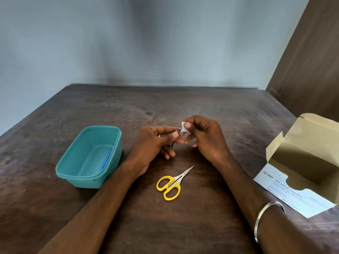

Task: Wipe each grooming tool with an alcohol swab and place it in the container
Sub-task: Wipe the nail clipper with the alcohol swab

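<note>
Head view: left hand (pixel 152 142) grips small metal nail clipper (pixel 174 136), right hand (pixel 203 136) pinches alcohol swab (pixel 183 128) on its tip; rub full length, keep clipper steady between hands

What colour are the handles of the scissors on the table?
Yellow; the scissors show clearly in the head view.

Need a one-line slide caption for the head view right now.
Left hand holds a small metal tool, right hand wipes it with a swab; yellow scissors wait beside the teal container.
</note>
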`<state>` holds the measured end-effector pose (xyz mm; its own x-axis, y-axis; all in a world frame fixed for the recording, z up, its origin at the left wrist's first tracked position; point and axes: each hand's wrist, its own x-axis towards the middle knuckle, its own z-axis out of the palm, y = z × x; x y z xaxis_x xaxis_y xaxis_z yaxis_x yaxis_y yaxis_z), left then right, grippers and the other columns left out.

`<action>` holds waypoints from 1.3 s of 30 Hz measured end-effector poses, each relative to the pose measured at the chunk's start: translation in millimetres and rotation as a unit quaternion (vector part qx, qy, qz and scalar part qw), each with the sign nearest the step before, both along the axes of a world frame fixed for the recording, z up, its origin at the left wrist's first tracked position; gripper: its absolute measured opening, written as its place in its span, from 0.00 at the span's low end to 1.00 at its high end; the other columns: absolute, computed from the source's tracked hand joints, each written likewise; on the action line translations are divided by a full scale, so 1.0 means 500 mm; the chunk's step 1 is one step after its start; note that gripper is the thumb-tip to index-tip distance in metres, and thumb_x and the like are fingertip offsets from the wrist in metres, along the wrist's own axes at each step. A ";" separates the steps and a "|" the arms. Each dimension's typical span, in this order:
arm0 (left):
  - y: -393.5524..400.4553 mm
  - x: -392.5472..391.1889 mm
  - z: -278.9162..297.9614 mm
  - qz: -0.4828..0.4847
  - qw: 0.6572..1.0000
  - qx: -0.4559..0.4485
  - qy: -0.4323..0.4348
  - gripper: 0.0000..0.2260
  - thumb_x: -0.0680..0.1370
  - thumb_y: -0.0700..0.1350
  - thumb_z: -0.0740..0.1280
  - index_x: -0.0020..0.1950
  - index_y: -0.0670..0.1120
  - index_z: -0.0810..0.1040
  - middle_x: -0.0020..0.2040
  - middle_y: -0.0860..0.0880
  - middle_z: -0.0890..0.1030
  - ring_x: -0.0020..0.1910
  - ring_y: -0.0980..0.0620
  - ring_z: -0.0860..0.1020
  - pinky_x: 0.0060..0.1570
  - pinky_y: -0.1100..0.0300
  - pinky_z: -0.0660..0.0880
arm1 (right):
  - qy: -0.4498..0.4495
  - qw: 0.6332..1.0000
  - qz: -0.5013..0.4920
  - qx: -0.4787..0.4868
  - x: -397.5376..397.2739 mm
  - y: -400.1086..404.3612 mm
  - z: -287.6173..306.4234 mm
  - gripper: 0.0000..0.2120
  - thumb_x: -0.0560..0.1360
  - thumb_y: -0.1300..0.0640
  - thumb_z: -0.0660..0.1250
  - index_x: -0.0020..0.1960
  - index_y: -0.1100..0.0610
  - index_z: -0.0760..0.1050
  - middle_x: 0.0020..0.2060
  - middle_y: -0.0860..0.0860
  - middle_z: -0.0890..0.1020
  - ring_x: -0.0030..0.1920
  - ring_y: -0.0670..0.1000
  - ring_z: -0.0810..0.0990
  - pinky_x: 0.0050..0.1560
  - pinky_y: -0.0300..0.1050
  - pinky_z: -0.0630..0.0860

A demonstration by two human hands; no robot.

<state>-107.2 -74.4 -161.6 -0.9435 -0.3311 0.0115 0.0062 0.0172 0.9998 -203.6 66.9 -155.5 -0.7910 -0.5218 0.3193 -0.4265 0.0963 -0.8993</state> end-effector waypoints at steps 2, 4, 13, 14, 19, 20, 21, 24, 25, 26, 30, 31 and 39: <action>0.001 -0.001 0.000 0.007 1.000 0.003 -0.004 0.10 0.77 0.40 0.69 0.58 0.42 0.82 0.46 0.43 0.87 0.31 0.47 0.80 0.30 0.59 0.77 | -0.005 1.000 0.002 0.000 -0.003 0.001 -0.002 0.07 0.80 0.61 0.65 0.48 0.58 0.82 0.38 0.51 0.86 0.34 0.53 0.84 0.28 0.35 0.73; 0.004 -0.003 0.001 0.023 1.000 0.012 -0.007 0.10 0.76 0.40 0.71 0.57 0.42 0.82 0.45 0.43 0.87 0.32 0.47 0.81 0.31 0.58 0.78 | -0.016 1.000 0.007 -0.006 -0.005 0.001 -0.003 0.07 0.80 0.59 0.65 0.52 0.55 0.82 0.38 0.50 0.86 0.34 0.53 0.84 0.28 0.41 0.76; 0.007 -0.006 0.004 0.127 0.990 0.057 0.014 0.08 0.75 0.39 0.73 0.54 0.44 0.83 0.41 0.46 0.86 0.37 0.47 0.85 0.34 0.58 0.82 | -0.143 0.987 0.017 -0.067 -0.003 0.001 0.004 0.01 0.77 0.60 0.70 0.48 0.58 0.80 0.39 0.55 0.86 0.34 0.52 0.81 0.29 0.44 0.76; 0.008 -0.006 0.004 0.139 0.989 0.051 0.018 0.08 0.75 0.40 0.73 0.54 0.45 0.83 0.42 0.46 0.87 0.37 0.47 0.86 0.35 0.58 0.82 | -0.151 0.987 0.029 -0.054 -0.002 0.000 0.003 0.00 0.77 0.61 0.71 0.47 0.57 0.81 0.39 0.54 0.85 0.35 0.52 0.82 0.30 0.45 0.78; 0.017 -0.003 0.000 0.190 0.977 -0.086 0.043 0.06 0.76 0.45 0.72 0.52 0.49 0.83 0.45 0.50 0.86 0.38 0.56 0.85 0.35 0.57 0.83 | -0.113 0.991 0.067 0.013 -0.001 -0.003 -0.007 0.02 0.75 0.60 0.73 0.46 0.57 0.81 0.40 0.55 0.86 0.37 0.49 0.84 0.33 0.45 0.79; 0.019 -0.003 -0.001 0.193 0.972 -0.126 0.051 0.05 0.76 0.46 0.72 0.51 0.51 0.84 0.44 0.52 0.86 0.39 0.59 0.84 0.34 0.59 0.82 | -0.116 0.991 0.070 0.010 -0.001 -0.003 -0.008 0.03 0.74 0.60 0.74 0.47 0.57 0.81 0.39 0.55 0.86 0.36 0.50 0.84 0.33 0.45 0.79; 0.019 -0.002 -0.003 0.191 0.966 -0.163 0.058 0.04 0.76 0.47 0.72 0.50 0.53 0.84 0.44 0.55 0.85 0.39 0.60 0.84 0.33 0.59 0.82 | -0.121 0.990 0.077 0.005 -0.002 -0.002 -0.008 0.04 0.74 0.61 0.74 0.47 0.59 0.80 0.39 0.55 0.86 0.36 0.51 0.85 0.32 0.46 0.78; 0.021 0.000 -0.007 0.181 0.947 -0.255 0.073 0.05 0.77 0.50 0.70 0.50 0.55 0.84 0.43 0.57 0.85 0.40 0.61 0.83 0.39 0.53 0.83 | -0.139 0.986 0.093 -0.004 0.000 -0.002 -0.005 0.08 0.74 0.62 0.74 0.51 0.62 0.79 0.38 0.56 0.86 0.35 0.54 0.85 0.29 0.45 0.76; 0.022 0.001 -0.008 0.180 0.941 -0.276 0.076 0.05 0.78 0.51 0.69 0.50 0.55 0.84 0.43 0.57 0.85 0.41 0.61 0.82 0.40 0.52 0.82 | -0.138 0.986 0.091 0.000 0.001 -0.002 -0.005 0.09 0.74 0.61 0.74 0.52 0.62 0.79 0.38 0.56 0.86 0.35 0.55 0.85 0.29 0.45 0.76; 0.024 0.002 -0.007 0.182 0.937 -0.287 0.079 0.05 0.78 0.51 0.68 0.50 0.55 0.84 0.43 0.57 0.85 0.40 0.62 0.82 0.41 0.52 0.82 | -0.135 0.987 0.088 0.006 0.001 -0.002 -0.006 0.09 0.74 0.60 0.74 0.52 0.62 0.80 0.38 0.57 0.86 0.34 0.55 0.85 0.29 0.45 0.76; 0.027 0.004 -0.003 0.193 0.923 -0.323 0.082 0.07 0.79 0.52 0.66 0.50 0.54 0.84 0.41 0.57 0.84 0.41 0.63 0.81 0.43 0.56 0.80 | -0.128 0.988 0.086 0.013 -0.002 -0.002 -0.011 0.08 0.75 0.57 0.73 0.49 0.62 0.82 0.34 0.58 0.85 0.31 0.53 0.82 0.30 0.44 0.77; 0.026 0.005 -0.003 0.191 0.921 -0.329 0.081 0.07 0.79 0.52 0.66 0.50 0.54 0.84 0.41 0.58 0.84 0.41 0.64 0.81 0.43 0.57 0.80 | -0.124 0.988 0.089 0.015 -0.002 -0.002 -0.012 0.08 0.76 0.57 0.73 0.49 0.62 0.82 0.34 0.58 0.85 0.31 0.53 0.82 0.30 0.44 0.78; 0.022 0.003 -0.003 0.196 0.911 -0.352 0.082 0.08 0.80 0.50 0.66 0.53 0.51 0.84 0.42 0.55 0.85 0.40 0.60 0.81 0.43 0.54 0.79 | -0.126 0.987 0.090 0.030 -0.008 -0.004 -0.014 0.07 0.73 0.59 0.76 0.50 0.59 0.84 0.35 0.56 0.85 0.32 0.52 0.82 0.33 0.45 0.79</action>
